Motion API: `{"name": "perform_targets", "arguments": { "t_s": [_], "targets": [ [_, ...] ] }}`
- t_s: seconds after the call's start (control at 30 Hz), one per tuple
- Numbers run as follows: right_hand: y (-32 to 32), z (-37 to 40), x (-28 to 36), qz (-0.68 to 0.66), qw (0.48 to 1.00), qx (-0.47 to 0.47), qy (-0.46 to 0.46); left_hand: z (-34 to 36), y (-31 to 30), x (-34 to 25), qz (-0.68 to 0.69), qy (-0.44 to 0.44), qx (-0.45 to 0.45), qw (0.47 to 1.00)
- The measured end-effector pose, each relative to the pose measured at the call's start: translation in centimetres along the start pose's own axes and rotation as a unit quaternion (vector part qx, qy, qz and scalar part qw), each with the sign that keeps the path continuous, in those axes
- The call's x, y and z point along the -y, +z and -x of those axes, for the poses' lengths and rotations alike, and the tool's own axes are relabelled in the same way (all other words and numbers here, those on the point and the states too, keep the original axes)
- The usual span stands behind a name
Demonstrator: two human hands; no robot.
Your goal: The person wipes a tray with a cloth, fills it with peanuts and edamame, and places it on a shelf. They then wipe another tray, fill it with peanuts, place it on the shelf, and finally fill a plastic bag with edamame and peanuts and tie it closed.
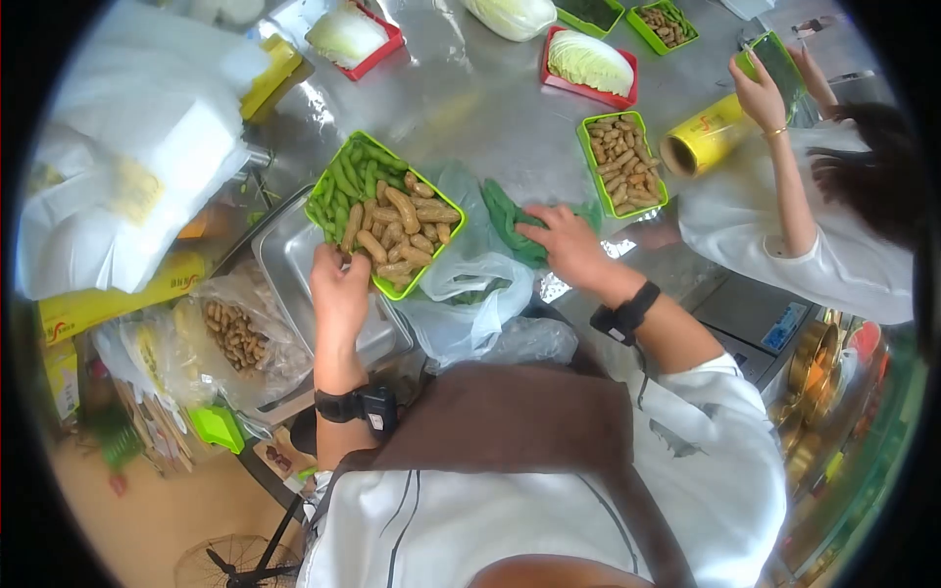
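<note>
A lime-green tray (437, 253) is split between green edamame pods (353, 176) at its upper left and brown peanuts in the shell (400, 227) at its lower right. My left hand (339, 286) is closed at the tray's lower left rim, its fingertips by the peanuts. To the right, my right hand (570, 247) grips a crumpled dark green plastic bag (510, 218) with thumb and fingers; part of the bag passes under the hand. A clear plastic bag (470, 294) with something green inside lies between my hands, close to my apron.
A metal pan (294, 257) sits partly beneath the tray. Another peanut tray (623, 162), red trays with cabbage (590, 65) and a yellow roll (708, 133) are on the steel table. At right, a person (814, 206) holds a green tray (779, 71). A scale (745, 318) stands nearer.
</note>
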State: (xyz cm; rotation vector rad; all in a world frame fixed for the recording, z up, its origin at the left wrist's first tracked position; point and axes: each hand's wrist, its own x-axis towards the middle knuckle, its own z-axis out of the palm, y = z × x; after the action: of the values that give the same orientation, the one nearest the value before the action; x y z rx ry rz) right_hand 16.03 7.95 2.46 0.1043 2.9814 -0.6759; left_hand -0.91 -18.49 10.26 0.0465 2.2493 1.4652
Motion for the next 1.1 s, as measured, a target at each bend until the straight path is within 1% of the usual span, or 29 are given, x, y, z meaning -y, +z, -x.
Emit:
{"name": "perform_targets", "arguments": {
  "t_s": [0.07,0.13,0.2,0.27,0.33,0.4,0.47,0.53,0.57,0.6,0.63,0.67,0.73,0.8,0.83,0.9,0.93,0.97,1.03,1.1],
  "targets": [
    [0.5,-1.1,-0.7,-0.008,1.000,-0.015,-0.001,0.1,-0.1,-0.1,0.014,0.005,-0.006,1.000],
    [0.8,-4.8,-2.5,-0.035,0.991,-0.117,0.048,0.0,0.0,0.4,0.030,0.012,-0.007,0.999],
    [0.4,-10.5,-4.1,-0.017,0.984,-0.169,0.053,-0.3,-0.3,1.7,-0.011,0.075,-0.015,0.997],
    [0.0,-15.8,-3.1,-0.023,0.988,-0.126,0.087,0.0,-0.3,1.4,-0.022,0.070,-0.013,0.997],
    [-0.4,-19.5,-1.2,-0.046,0.990,-0.096,0.090,0.8,0.0,0.5,-0.007,0.003,-0.026,1.000],
    [0.1,-22.4,0.3,-0.042,0.991,-0.090,0.089,0.6,0.1,1.7,-0.014,0.020,-0.031,0.999],
    [1.1,-24.4,2.1,-0.049,0.995,-0.065,0.060,0.8,0.2,1.9,-0.018,0.014,-0.038,0.999],
    [2.8,-26.0,3.6,-0.015,0.999,-0.012,-0.032,1.0,0.2,1.7,-0.032,0.014,-0.036,0.999],
    [4.1,-26.6,4.2,-0.015,0.999,-0.014,-0.035,1.0,0.2,1.7,-0.041,0.013,-0.038,0.998],
    [6.4,-27.4,4.3,-0.077,0.994,-0.001,-0.080,1.0,0.1,1.7,-0.042,0.016,-0.040,0.998],
    [6.5,-27.2,5.0,-0.138,0.983,0.015,-0.124,1.1,0.1,1.8,-0.032,0.018,-0.043,0.998],
    [6.3,-26.6,4.8,-0.139,0.982,0.015,-0.126,1.3,-0.1,1.9,-0.021,0.019,-0.047,0.998],
    [2.3,-21.9,4.0,-0.062,0.982,0.082,-0.156,1.4,-0.2,1.7,-0.003,0.020,-0.052,0.998],
    [1.5,-17.6,1.5,-0.097,0.995,-0.017,-0.013,1.2,-0.5,1.6,0.019,0.023,-0.058,0.998],
    [0.4,-15.8,0.4,-0.083,0.994,-0.061,0.045,1.2,-0.7,1.7,0.034,0.038,-0.055,0.997],
    [0.1,-14.5,-2.7,-0.014,0.976,-0.139,0.165,1.2,-1.1,1.9,0.051,0.048,-0.058,0.996],
    [-0.6,-14.7,-3.9,0.028,0.969,-0.147,0.198,1.2,-1.3,1.9,0.035,0.040,-0.053,0.997],
    [-1.2,-15.5,-4.9,0.070,0.958,-0.156,0.230,1.3,-1.6,1.9,0.019,0.032,-0.048,0.998],
    [-2.1,-18.7,-6.1,0.066,0.950,-0.181,0.246,1.7,-1.5,1.1,0.025,0.027,-0.059,0.998],
    [-3.3,-22.2,-5.6,0.075,0.968,-0.133,0.201,2.2,-1.3,0.3,0.025,0.018,-0.067,0.997]
  ]
}}
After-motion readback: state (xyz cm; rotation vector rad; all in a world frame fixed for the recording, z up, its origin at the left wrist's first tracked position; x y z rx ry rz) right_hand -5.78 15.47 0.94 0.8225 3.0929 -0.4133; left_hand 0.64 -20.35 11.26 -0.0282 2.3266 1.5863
